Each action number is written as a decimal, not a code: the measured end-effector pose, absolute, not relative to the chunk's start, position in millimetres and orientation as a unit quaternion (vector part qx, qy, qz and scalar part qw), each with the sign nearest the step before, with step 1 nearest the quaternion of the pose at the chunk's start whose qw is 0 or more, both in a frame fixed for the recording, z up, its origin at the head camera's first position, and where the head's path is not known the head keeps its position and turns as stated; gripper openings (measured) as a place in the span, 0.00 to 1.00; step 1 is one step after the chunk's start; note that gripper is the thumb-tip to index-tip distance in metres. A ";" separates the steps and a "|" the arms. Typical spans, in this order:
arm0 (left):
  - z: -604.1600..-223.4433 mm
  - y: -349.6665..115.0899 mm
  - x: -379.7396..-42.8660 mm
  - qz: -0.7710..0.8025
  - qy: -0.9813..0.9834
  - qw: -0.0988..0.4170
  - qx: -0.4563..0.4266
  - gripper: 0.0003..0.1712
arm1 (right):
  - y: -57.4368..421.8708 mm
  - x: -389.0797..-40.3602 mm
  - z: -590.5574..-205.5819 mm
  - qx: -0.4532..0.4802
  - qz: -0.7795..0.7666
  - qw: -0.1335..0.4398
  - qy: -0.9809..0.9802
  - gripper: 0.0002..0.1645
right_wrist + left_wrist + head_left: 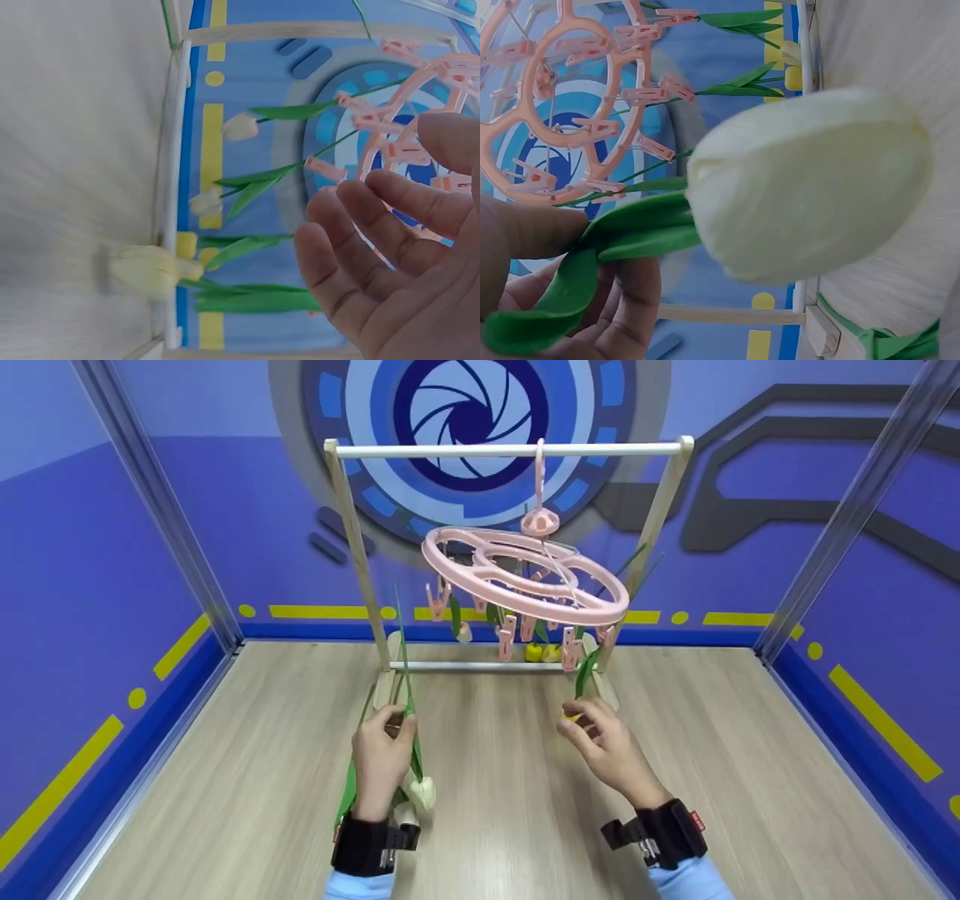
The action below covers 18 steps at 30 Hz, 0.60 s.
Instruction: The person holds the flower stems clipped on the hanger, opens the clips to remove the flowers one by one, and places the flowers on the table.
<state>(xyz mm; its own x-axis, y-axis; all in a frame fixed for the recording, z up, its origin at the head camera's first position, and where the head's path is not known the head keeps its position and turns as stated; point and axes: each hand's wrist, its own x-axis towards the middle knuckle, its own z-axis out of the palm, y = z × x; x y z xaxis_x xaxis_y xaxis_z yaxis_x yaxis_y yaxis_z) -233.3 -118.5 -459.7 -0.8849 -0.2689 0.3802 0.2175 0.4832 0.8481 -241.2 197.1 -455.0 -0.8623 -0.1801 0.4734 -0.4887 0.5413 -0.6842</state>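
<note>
My left hand (384, 750) pinches the green stem of a white tulip (810, 184) between thumb and fingers, with the flower pointing down and the stem end up. Another white tulip (406, 813) lies below that wrist. My right hand (607, 742) holds nothing, its fingers loosely bent and apart. Close to it hangs a yellow tulip (146, 270) with green leaves, mostly hidden behind the fingers in the head view. Above both hands tilts a pink round clip hanger (484, 589) with pink pegs (506, 639). Several tulips hang upside down from it, including a white one (240, 127).
The hanger hooks over the top bar (450, 451) of a wooden stand (351, 525) at the back of the table (495, 780). Two yellow tulips (533, 652) hang low near its bottom bar (465, 666). Blue printed walls (82, 547) enclose three sides.
</note>
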 end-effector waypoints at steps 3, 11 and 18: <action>-462.3 -119.7 -234.3 -0.508 -0.835 0.209 0.021 0.10 | 198.8 -238.3 -464.0 0.192 0.428 0.193 -0.862 0.12; -469.1 -115.5 -237.8 -0.501 -0.852 0.148 0.021 0.12 | 200.3 -235.2 -481.0 0.192 0.437 0.198 -0.856 0.12; -476.8 -112.6 -238.4 -0.477 -0.872 0.103 0.022 0.17 | 196.1 -234.2 -489.8 0.174 0.446 0.176 -0.860 0.11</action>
